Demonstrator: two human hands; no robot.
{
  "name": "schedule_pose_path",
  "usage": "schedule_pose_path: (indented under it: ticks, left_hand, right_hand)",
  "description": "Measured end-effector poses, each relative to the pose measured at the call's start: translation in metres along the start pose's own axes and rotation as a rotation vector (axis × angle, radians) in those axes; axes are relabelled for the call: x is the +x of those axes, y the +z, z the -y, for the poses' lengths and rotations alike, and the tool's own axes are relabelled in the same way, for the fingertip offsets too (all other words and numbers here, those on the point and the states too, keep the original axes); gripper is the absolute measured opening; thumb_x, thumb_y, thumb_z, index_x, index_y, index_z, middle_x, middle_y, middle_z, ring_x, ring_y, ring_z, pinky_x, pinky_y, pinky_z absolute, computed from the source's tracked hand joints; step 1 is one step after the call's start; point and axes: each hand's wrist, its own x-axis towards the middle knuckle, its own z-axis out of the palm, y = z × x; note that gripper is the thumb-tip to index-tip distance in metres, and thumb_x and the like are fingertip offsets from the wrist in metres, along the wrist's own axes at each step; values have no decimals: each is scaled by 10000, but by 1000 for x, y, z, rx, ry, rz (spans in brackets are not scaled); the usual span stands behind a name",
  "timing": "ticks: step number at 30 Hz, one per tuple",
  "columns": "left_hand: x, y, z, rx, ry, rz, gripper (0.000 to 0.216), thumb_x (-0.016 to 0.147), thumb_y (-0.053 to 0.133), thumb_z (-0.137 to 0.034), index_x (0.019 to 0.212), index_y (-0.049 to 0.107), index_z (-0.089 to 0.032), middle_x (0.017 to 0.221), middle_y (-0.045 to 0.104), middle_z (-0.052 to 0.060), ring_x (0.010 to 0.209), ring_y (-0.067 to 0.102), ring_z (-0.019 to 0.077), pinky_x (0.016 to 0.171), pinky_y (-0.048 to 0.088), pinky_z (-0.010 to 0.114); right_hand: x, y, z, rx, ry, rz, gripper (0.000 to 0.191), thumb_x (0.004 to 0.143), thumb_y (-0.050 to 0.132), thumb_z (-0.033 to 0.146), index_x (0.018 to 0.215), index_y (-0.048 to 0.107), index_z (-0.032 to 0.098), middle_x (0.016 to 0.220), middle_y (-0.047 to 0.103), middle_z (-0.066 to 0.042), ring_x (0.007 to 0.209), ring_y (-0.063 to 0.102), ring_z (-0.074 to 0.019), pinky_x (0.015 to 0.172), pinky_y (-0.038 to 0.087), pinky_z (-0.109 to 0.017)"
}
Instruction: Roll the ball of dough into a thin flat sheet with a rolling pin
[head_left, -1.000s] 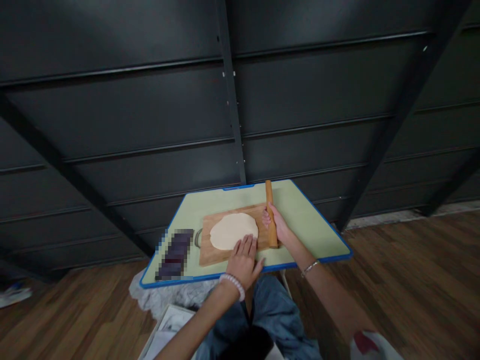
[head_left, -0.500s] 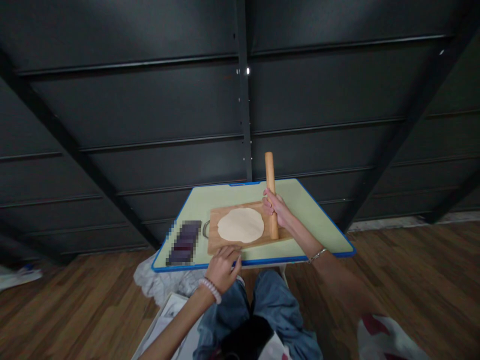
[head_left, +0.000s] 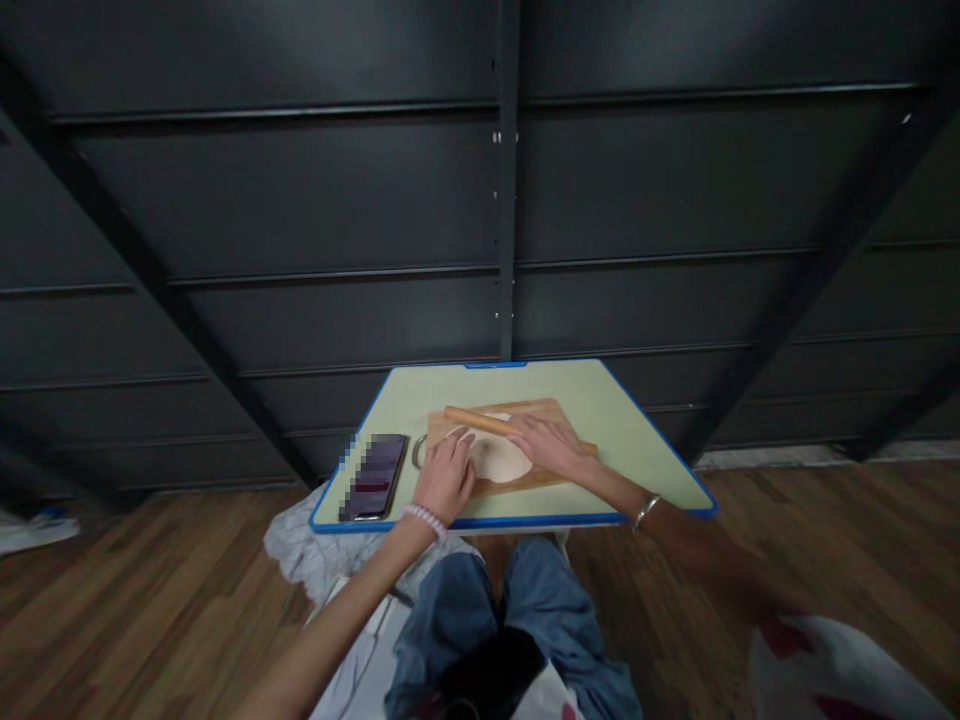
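A flat, pale sheet of dough [head_left: 501, 462] lies on a wooden cutting board [head_left: 551, 408]. Across the dough's far part rests a wooden rolling pin [head_left: 480, 421], lying roughly sideways with its left end a little farther from me. My right hand [head_left: 549, 444] is over the right half of the pin, fingers laid across it. With fingers extended and nothing held, my left hand [head_left: 448, 476] lies over the left edge of the dough and board. Its fingertips are just below the pin; whether they touch the pin I cannot tell.
The board sits on a small pale-green table [head_left: 600, 385] with a blue rim. A phone [head_left: 379, 475], partly pixelated, lies left of the board by its metal handle [head_left: 418, 452]. Dark wall panels stand behind the table. My knees are below its near edge.
The rolling pin went from upright in my right hand, at the board's right side, to lying across the dough. My left hand moved forward from the board's near edge onto the dough's left side.
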Motion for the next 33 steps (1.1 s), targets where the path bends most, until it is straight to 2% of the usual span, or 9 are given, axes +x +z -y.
schedule_pose_path:
  ticks: [3, 6, 9, 12, 17, 21, 26, 29, 33]
  left_hand:
    - [22, 20, 8, 8, -17, 83, 460, 883, 374, -200, 1327, 358, -82, 1369, 435, 167, 1252, 412, 252, 1003, 373, 422]
    - [37, 37, 8, 17, 57, 190, 447, 936, 293, -274, 1348, 365, -116, 1398, 420, 139, 1292, 376, 239, 1054, 304, 459]
    - [43, 48, 0, 24, 157, 264, 462, 951, 263, -339, 1355, 376, -147, 1421, 397, 116, 1326, 325, 246, 1084, 219, 510]
    - [40, 50, -5, 12, 181, 272, 475, 945, 285, -372, 1364, 377, -168, 1423, 398, 103, 1321, 330, 250, 1091, 194, 510]
    - [40, 46, -2, -60, 202, 272, 468, 937, 321, -367, 1372, 371, -203, 1413, 417, 90, 1308, 353, 225, 1088, 218, 472]
    - [53, 50, 2, -107, 199, 282, 462, 932, 354, -363, 1375, 367, -232, 1419, 409, 77, 1311, 346, 218, 1096, 198, 475]
    - [76, 58, 0, -152, 130, 305, 407, 896, 491, -383, 1263, 484, -206, 1340, 467, 94, 1214, 442, 255, 1021, 324, 503]
    - [87, 58, -1, -158, 114, 308, 371, 884, 533, -352, 1207, 508, -170, 1249, 508, 97, 1081, 530, 231, 905, 449, 465]
    - [95, 56, -2, -160, 96, 333, 334, 889, 529, -337, 1176, 523, -167, 1188, 540, 89, 1005, 564, 203, 843, 492, 416]
  right_hand:
    - [-13, 4, -2, -33, -22, -27, 438, 925, 403, 366, 1335, 408, 214, 1217, 572, -116, 1008, 583, -255, 808, 447, -341]
    - [-27, 3, -3, -27, -29, -32, 399, 916, 418, 287, 1310, 449, 229, 1155, 579, -108, 1011, 559, -237, 855, 430, -344]
    - [-40, 4, 1, -4, -6, -35, 388, 910, 376, 186, 1281, 486, 214, 1101, 588, -113, 1015, 544, -223, 887, 419, -354]
    - [-53, 13, 7, 45, 33, -92, 412, 904, 335, 140, 1291, 476, 156, 1177, 578, -132, 1086, 522, -225, 940, 403, -368]
    - [-55, 32, 2, 112, 32, -192, 479, 921, 345, 251, 1365, 380, 75, 1384, 434, -163, 1300, 355, -249, 1064, 313, -415]
    - [-38, 35, -16, 116, 9, -183, 506, 926, 341, 313, 1371, 378, 77, 1401, 410, -168, 1316, 336, -251, 1083, 286, -448]
    - [-16, 29, -32, 108, -3, -191, 452, 943, 309, 302, 1318, 454, 96, 1346, 481, -159, 1275, 400, -228, 1070, 311, -408]
    - [-9, 28, -37, 95, 3, -182, 420, 952, 285, 295, 1271, 504, 131, 1288, 538, -135, 1222, 457, -213, 1041, 340, -391]
    - [-5, 26, -40, 160, 32, -181, 414, 945, 327, 343, 1267, 502, 149, 1270, 551, -125, 1204, 464, -219, 1010, 359, -400]
